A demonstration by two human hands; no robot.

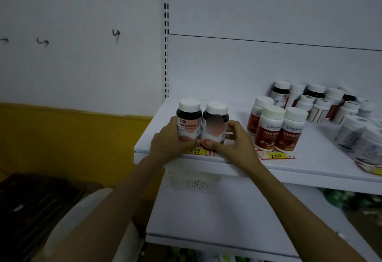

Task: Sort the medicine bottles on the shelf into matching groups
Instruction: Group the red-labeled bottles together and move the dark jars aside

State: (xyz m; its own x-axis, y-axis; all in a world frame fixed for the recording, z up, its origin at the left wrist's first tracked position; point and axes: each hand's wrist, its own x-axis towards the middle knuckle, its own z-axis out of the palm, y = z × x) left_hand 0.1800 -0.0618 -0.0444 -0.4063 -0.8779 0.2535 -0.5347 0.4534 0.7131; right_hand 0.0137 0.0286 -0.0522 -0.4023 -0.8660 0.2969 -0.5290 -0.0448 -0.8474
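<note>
On the shelf [225, 101], left fingers [173, 122] and right fingers [234, 127] clasp dark bottles [189, 118].

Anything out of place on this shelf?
Yes. The back-right cluster of plastic bottles is unsorted: dark brown bottles stand among white ones, several tilted. The white bottles with bluish labels at the right edge lean too. The three white red-labelled bottles at the front stand upright together.

In front, two dark bottles [189, 121], three red-labelled bottles [268, 131]
</note>
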